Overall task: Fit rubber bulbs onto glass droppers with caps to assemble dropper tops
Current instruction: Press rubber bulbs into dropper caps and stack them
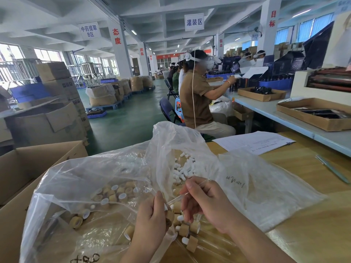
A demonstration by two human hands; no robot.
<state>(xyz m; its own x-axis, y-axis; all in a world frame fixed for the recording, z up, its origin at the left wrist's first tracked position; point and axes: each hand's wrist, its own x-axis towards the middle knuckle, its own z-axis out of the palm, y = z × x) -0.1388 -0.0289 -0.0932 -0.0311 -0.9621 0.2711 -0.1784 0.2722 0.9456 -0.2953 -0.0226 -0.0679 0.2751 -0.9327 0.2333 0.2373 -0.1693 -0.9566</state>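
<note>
While the left hand [152,215] curls its fingers round a tan cap [169,215], the right hand [205,202] pinches a glass dropper [177,198] whose near end points at that cap. Both are held low over the wooden tabletop [303,196]. Loose caps [117,192] lie in a clear plastic bag [76,177] to the left. Beyond the hands, white rubber bulbs [183,168] are heaped in a second bag [256,186]. Several caps with bulbs fitted [187,229] lie just below the hands. A paper sheet [252,143] and a pen [332,169] rest farther right, and a cardboard box [28,168] stands on the left.
</note>
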